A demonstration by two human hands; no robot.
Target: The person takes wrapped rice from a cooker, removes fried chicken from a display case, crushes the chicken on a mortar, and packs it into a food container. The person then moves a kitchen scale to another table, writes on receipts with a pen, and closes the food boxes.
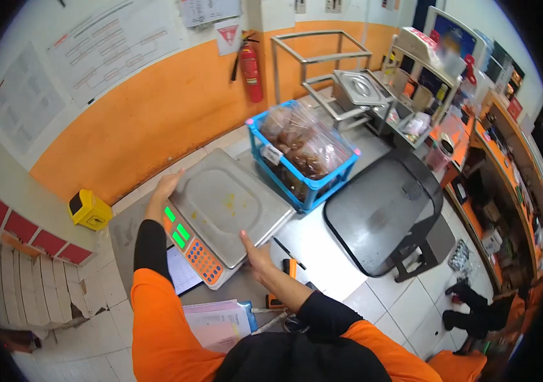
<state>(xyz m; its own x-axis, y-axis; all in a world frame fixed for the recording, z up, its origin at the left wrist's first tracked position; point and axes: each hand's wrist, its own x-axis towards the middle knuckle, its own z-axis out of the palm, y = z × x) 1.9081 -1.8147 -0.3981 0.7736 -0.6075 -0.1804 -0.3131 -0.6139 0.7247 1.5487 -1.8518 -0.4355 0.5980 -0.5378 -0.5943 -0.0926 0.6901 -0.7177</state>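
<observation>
Left of centre in the frame, the square, steel-topped electronic scale is powered, green displays lit, but not yet released, left hand and right hand apparently gripping opposite sides, blue plastic crate alongside.

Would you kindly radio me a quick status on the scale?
Left hand and right hand at opposite sides of scale. Displays lit green. Blue crate close beside it.

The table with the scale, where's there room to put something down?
Two bare patches: the white one between the scale, blue basket and black chair, and the grey table edge left of the black left sleeve. It's crowded nearest the person: papers and an orange-and-black tool.
</observation>
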